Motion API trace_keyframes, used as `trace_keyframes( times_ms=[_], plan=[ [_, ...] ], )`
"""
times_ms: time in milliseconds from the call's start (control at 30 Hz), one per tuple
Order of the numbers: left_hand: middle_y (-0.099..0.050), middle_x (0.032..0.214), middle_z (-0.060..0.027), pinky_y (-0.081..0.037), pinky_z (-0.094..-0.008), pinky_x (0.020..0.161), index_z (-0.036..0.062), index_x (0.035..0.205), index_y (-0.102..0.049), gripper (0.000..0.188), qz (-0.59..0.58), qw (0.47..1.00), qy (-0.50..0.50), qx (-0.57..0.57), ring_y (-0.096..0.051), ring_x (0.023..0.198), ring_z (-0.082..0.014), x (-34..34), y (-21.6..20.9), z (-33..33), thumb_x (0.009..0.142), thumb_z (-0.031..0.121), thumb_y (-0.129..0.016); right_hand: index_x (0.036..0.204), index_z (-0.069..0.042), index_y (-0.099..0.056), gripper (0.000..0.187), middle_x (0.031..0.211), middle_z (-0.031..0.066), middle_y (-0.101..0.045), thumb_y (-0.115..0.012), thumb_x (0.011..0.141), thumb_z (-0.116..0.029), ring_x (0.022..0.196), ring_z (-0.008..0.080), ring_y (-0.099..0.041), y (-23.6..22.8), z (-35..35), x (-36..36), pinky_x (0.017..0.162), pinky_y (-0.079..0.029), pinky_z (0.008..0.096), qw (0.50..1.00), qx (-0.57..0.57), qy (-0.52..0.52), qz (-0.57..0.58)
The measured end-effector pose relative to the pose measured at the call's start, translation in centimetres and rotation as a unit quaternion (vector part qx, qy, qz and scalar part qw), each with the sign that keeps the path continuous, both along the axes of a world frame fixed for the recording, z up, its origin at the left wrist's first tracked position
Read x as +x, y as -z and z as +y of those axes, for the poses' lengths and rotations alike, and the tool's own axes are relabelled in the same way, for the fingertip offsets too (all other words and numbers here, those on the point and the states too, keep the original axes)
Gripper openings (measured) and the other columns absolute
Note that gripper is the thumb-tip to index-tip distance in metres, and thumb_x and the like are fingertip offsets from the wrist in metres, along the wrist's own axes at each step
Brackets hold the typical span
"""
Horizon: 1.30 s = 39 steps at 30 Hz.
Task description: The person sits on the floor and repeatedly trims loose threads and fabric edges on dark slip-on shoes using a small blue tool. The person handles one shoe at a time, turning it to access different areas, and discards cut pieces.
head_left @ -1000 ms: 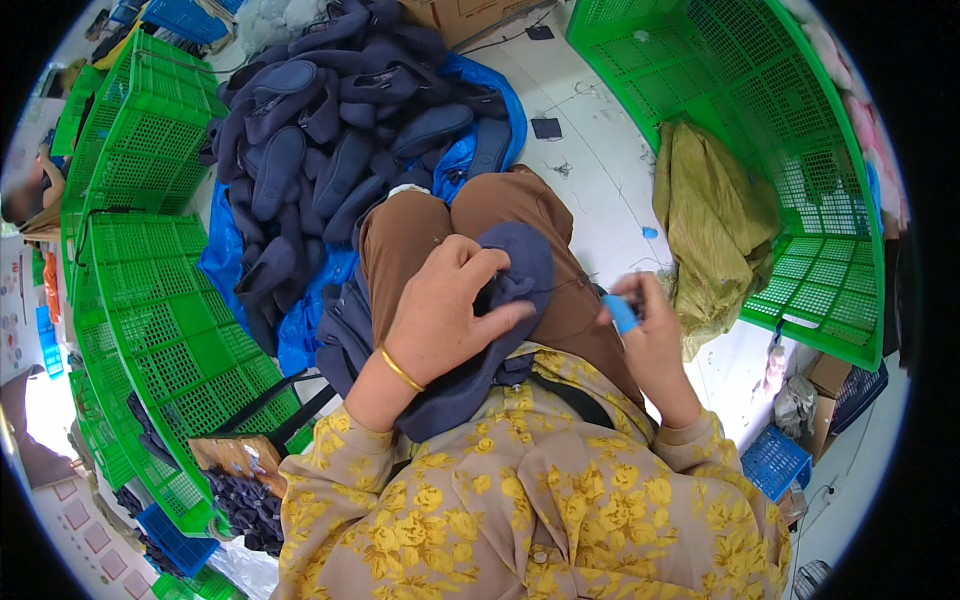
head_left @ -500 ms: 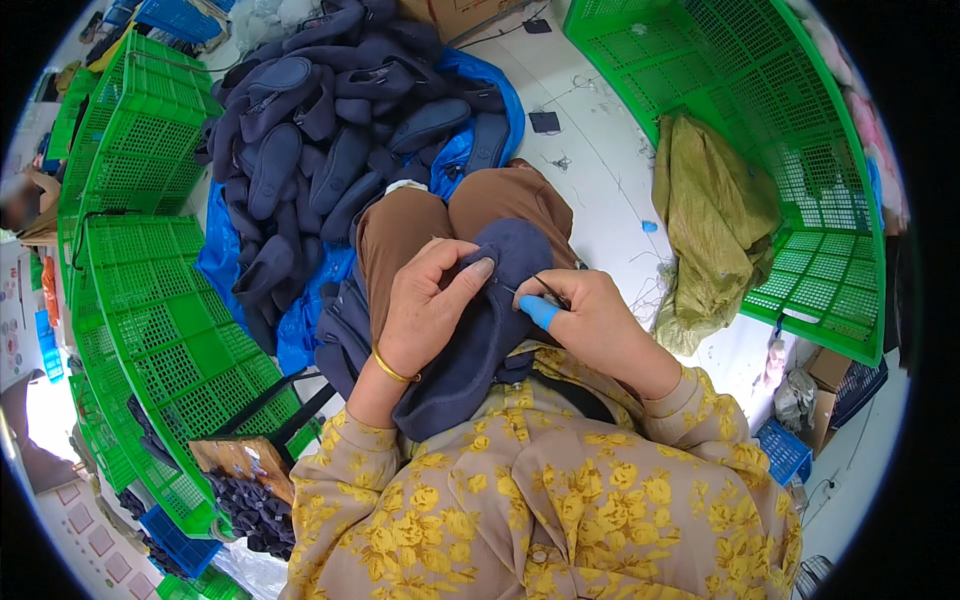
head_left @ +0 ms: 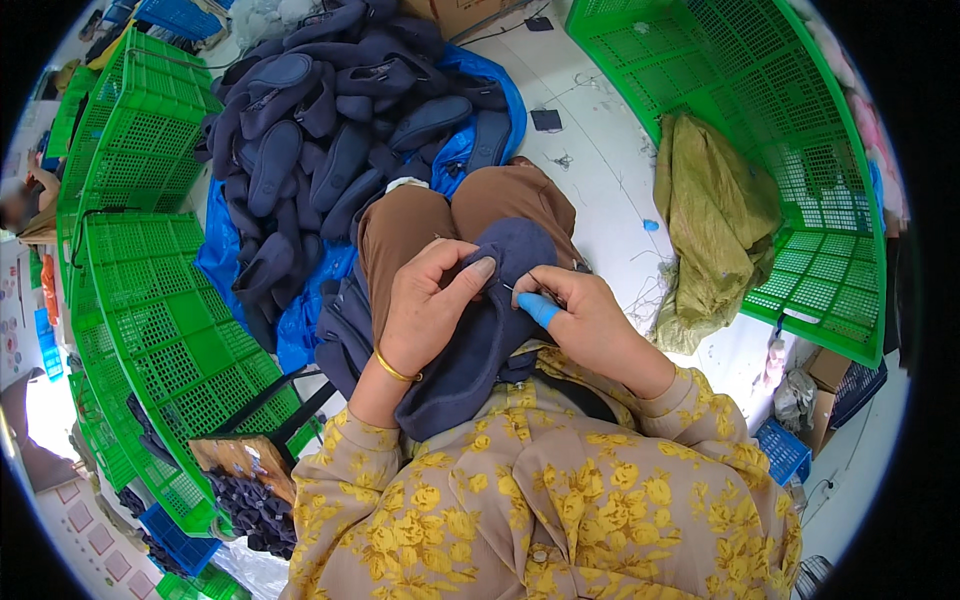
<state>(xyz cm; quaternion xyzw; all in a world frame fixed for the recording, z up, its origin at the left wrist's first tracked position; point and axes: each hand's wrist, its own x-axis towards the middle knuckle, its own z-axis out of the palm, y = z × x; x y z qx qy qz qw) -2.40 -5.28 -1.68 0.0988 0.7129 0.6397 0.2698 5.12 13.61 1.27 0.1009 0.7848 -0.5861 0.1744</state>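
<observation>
A navy fabric slipper point(head_left: 465, 345) lies across my lap, its rounded end pointing away from me. My left hand point(head_left: 425, 305), with a gold bangle at the wrist, pinches the slipper's edge between thumb and fingers. Close beside it on the right, my right hand point(head_left: 565, 310) is closed in a pinch on a thin, shiny needle point(head_left: 509, 288), whose end shows at the fabric. A blue wrap point(head_left: 538, 309) covers my right thumb. Most of the needle is hidden by the fingers, and any thread is too fine to make out.
A large heap of navy slippers point(head_left: 330, 180) sits on blue plastic sheeting point(head_left: 222, 245) ahead and left. Green mesh crates point(head_left: 150, 330) line the left; another green crate point(head_left: 830, 200) stands right, with an olive sack point(head_left: 710, 220) against it. Thread scraps litter the white floor point(head_left: 600, 150).
My right hand has turned slightly, its fingers closing nearer the slipper's edge. A dark, thin thing seen at its fingers earlier is now out of sight. My left hand keeps its hold.
</observation>
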Motion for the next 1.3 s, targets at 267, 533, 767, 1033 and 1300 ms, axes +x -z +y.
trace_keyframes(
  times_ms=[267,533,767,1033,1300],
  plan=[
    [-0.063,0.080,-0.0002,-0.047,-0.0202,0.064,-0.0015,0.094,-0.067,0.016,-0.069,0.998,-0.001,0.012,-0.059,0.069,-0.0057,-0.1,-0.2,0.3,0.092,0.014,-0.067,0.100,-0.006,-0.062,0.011,0.077,0.0143,-0.062,-0.061,0.092,-0.012,0.063,0.0254,-0.058,2.7,-0.5,1.2,0.060,-0.044,0.0340,0.997,-0.014,0.043,0.062],
    [-0.064,0.082,-0.0003,-0.053,-0.0224,0.067,-0.0012,0.095,-0.067,0.017,-0.158,0.985,-0.032,0.057,-0.062,0.070,-0.0075,0.6,-0.2,0.4,0.095,0.016,-0.064,0.103,-0.010,-0.063,0.015,0.084,0.0157,-0.066,-0.061,0.088,-0.006,0.073,0.0327,-0.066,2.6,-1.7,1.6,0.062,-0.048,0.0354,0.993,0.035,0.081,0.077],
    [-0.064,0.089,-0.0012,-0.055,-0.0243,0.071,-0.0010,0.102,-0.065,0.017,-0.209,0.974,-0.032,0.078,-0.063,0.076,-0.0091,0.7,0.0,0.0,0.098,0.015,-0.060,0.104,-0.011,-0.064,0.020,0.083,0.0169,-0.067,-0.061,0.086,-0.003,0.073,0.0337,-0.067,2.0,-1.4,1.6,0.062,-0.050,0.0358,0.992,0.061,0.062,0.087],
    [-0.064,0.089,-0.0011,-0.056,-0.0254,0.071,-0.0005,0.102,-0.065,0.018,-0.226,0.971,-0.017,0.075,-0.063,0.075,-0.0093,0.7,0.3,0.2,0.099,0.015,-0.057,0.104,-0.012,-0.062,0.020,0.079,0.0180,-0.064,-0.061,0.086,-0.001,0.073,0.0361,-0.066,2.6,-2.2,1.8,0.060,-0.049,0.0380,0.987,0.072,0.084,0.119],
    [-0.064,0.088,-0.0016,-0.056,-0.0262,0.071,0.0007,0.101,-0.065,0.016,-0.265,0.959,-0.032,0.092,-0.063,0.074,-0.0098,0.7,0.7,0.0,0.099,0.015,-0.057,0.106,-0.011,-0.059,0.026,0.084,0.0188,-0.065,-0.055,0.084,0.002,0.077,0.0395,-0.065,2.5,-1.7,1.9,0.063,-0.049,0.0425,0.987,0.064,0.042,0.144]
  ],
)
